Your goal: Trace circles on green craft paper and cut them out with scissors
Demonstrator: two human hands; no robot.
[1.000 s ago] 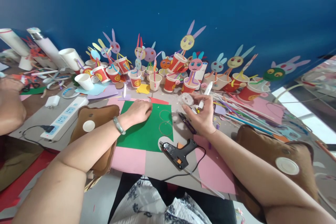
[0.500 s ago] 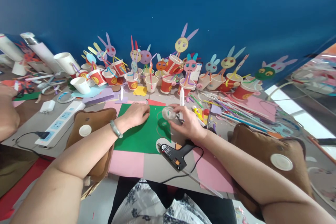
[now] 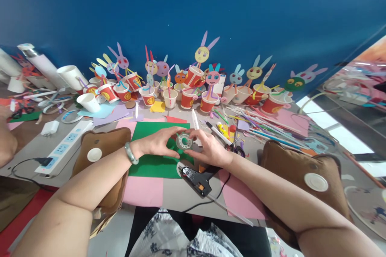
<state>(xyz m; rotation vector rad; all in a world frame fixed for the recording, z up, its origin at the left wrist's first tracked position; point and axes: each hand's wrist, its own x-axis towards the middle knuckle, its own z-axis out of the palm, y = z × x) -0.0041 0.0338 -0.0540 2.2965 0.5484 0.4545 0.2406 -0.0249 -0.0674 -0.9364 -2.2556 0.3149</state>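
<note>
A roll of clear tape (image 3: 180, 147) is upright above the green paper (image 3: 144, 164), its ring face toward me. My right hand (image 3: 209, 148) grips its right side between thumb and fingers. My left hand (image 3: 158, 141) curves around the left side with thumb and fingers apart. Its fingertips come close to the rim; whether they touch it I cannot tell. Just beyond my right fingers a white pen (image 3: 194, 119) lies on the table. Below the hands is a black glue gun (image 3: 196, 180) with a clear glue stick in its back.
Paper cups with rabbit faces (image 3: 208, 102) line the blue wall. Brown cushions (image 3: 104, 150) flank my arms. At left are a power strip (image 3: 64, 144) and another person's hand (image 3: 7, 140). Scissors (image 3: 239, 150), markers and coloured pipe cleaners (image 3: 265, 122) lie to the right.
My right hand has brought the tape roll left and down over the green paper. My left hand has lifted off the paper, moved right and spread its fingers beside the roll.
</note>
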